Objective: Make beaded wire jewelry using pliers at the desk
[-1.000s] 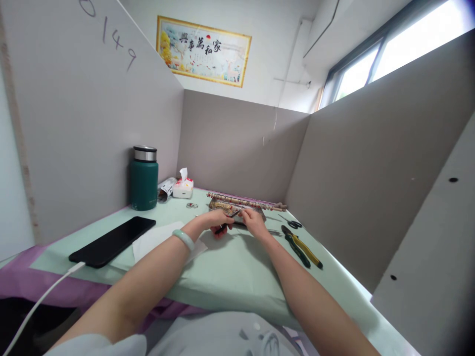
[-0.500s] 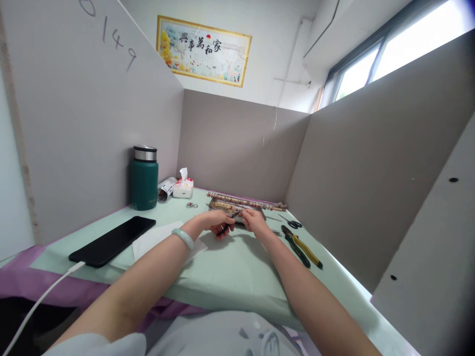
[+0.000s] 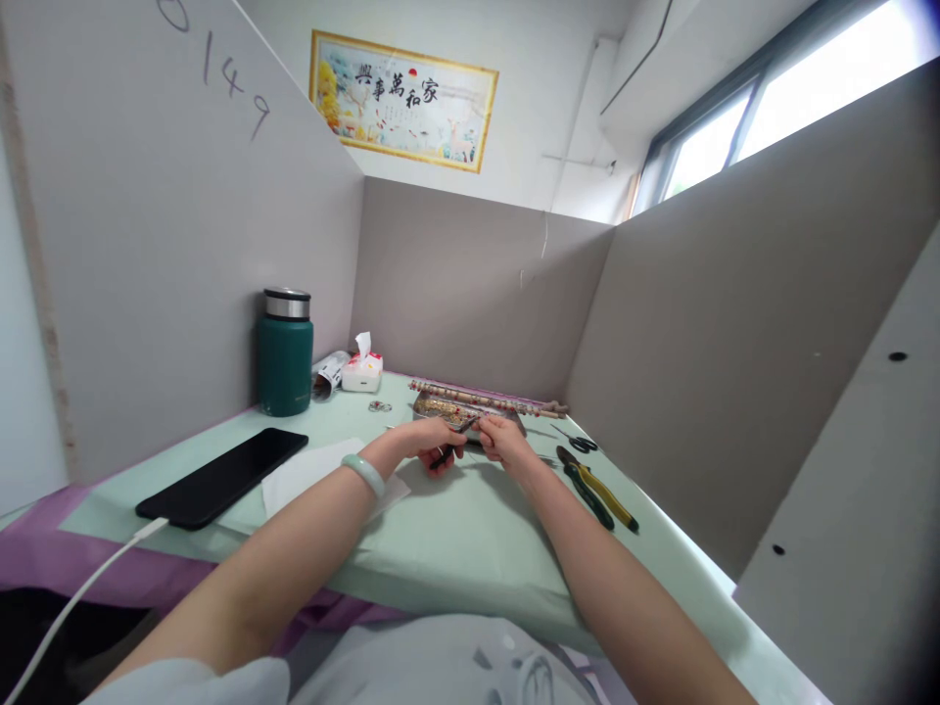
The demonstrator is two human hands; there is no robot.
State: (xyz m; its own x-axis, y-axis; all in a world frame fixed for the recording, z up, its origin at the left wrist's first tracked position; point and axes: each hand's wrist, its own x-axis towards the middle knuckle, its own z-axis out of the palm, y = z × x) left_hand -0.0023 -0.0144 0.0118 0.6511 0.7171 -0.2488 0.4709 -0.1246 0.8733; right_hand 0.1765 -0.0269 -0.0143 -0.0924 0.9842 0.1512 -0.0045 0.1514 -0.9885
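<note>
My left hand is closed around small dark-handled pliers, whose metal tip points right. That tip reaches up to the fingers of my right hand, which are pinched together on something too small to make out. Just beyond both hands lies a tray filled with small gold and red pieces, partly hidden by my fingers. Across the tray's far side rest long sticks with red and pale beads along them.
Green- and yellow-handled cutters and black scissors lie to the right. On the left are a phone on a white cable, white paper, a green flask and a tissue pack. Grey partitions enclose the table.
Both hands stay nearly in place at the tray's near edge. Only the fingers shift slightly, and the pliers' tip remains at my right fingertips.
</note>
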